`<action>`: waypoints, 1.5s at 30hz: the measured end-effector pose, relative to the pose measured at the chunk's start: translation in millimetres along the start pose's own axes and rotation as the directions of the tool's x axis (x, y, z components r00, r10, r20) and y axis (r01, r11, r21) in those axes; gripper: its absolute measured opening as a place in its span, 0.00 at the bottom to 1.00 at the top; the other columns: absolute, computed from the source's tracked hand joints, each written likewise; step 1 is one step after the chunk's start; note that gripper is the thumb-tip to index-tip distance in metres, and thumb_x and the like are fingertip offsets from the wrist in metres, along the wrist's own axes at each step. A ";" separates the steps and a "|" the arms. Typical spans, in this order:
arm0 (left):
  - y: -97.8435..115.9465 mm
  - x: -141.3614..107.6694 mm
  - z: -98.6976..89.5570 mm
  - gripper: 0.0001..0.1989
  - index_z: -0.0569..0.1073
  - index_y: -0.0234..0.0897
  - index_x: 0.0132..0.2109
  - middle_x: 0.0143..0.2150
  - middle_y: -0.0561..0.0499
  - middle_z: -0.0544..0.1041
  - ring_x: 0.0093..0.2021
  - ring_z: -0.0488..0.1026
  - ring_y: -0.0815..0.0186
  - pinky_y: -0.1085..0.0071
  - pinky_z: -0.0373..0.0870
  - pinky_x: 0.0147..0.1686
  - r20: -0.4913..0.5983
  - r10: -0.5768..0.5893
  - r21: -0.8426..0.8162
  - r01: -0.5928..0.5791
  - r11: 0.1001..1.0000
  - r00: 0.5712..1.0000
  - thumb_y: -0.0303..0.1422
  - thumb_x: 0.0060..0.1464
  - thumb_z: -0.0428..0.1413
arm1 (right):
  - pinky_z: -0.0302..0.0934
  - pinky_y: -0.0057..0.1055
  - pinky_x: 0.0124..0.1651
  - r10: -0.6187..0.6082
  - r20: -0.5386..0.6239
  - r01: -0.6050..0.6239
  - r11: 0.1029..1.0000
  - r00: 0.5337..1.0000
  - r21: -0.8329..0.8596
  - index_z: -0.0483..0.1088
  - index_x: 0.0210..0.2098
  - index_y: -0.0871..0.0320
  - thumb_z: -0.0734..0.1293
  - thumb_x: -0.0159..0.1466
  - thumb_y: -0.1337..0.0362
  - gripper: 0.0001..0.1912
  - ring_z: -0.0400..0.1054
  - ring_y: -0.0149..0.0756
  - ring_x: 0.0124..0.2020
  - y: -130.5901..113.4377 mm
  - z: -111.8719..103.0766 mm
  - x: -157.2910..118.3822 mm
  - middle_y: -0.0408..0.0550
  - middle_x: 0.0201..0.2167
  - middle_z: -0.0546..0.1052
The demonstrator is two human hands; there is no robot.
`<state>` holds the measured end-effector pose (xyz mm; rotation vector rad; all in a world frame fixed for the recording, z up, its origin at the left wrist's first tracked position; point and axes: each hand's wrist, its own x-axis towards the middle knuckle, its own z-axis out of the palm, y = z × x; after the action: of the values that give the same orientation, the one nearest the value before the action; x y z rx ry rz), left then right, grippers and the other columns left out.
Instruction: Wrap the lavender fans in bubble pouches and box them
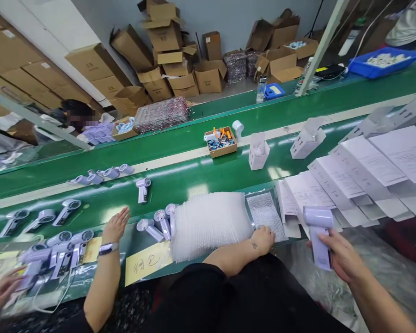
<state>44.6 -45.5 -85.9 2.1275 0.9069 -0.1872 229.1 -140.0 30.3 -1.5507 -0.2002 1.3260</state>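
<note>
Lavender fan (pixel 319 252) held at near right, beside white cartons (pixel 357 167).
The right hand (pixel 344 257) has its grip closed around the fan; the left hand (pixel 264 239) touches bubble wrap (pixel 262 208) on the table (pixel 132 241), its grip impossible to tell.

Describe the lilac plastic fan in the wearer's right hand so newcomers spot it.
Find the long green conveyor belt, then the white printed paper sheets at right. Near their left end, the right hand grips the lilac plastic fan, cylindrical head uppermost. Unlike the clustered lilac fans at left, it is held alone.
</note>
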 end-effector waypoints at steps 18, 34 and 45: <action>17.1 -37.7 -67.7 0.09 0.74 0.33 0.35 0.30 0.49 0.74 0.33 0.69 0.67 0.71 0.67 0.37 -0.508 -0.246 -0.553 -0.094 0.828 0.826 0.32 0.53 0.51 | 0.68 0.30 0.27 0.358 0.395 -0.375 0.926 0.846 -0.037 0.64 0.43 0.55 0.72 0.52 0.63 0.20 0.70 0.34 0.28 27.6 43.4 22.6 0.44 0.29 0.74; 42.6 -46.5 -80.5 0.07 0.73 0.34 0.36 0.32 0.49 0.74 0.35 0.69 0.66 0.69 0.66 0.38 -0.236 0.186 -0.272 -0.248 0.930 0.954 0.28 0.51 0.51 | 0.67 0.29 0.27 0.357 0.224 -0.360 0.932 0.907 -0.025 0.60 0.37 0.55 0.71 0.51 0.66 0.18 0.70 0.33 0.22 33.9 57.0 9.9 0.41 0.23 0.72; 56.3 -61.5 -118.5 0.14 0.70 0.31 0.27 0.18 0.56 0.65 0.18 0.57 0.76 0.76 0.50 0.20 0.072 -0.172 -0.942 0.123 0.313 0.983 0.37 0.37 0.63 | 0.61 0.29 0.27 -0.039 0.383 0.335 0.571 0.923 -0.750 0.59 0.24 0.55 0.62 0.59 0.54 0.14 0.65 0.34 0.25 -55.5 43.2 -14.2 0.41 0.21 0.68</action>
<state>17.7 -17.0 53.6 0.8997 0.8978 0.2766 215.0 -99.9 88.0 -1.9423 -1.3270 1.3777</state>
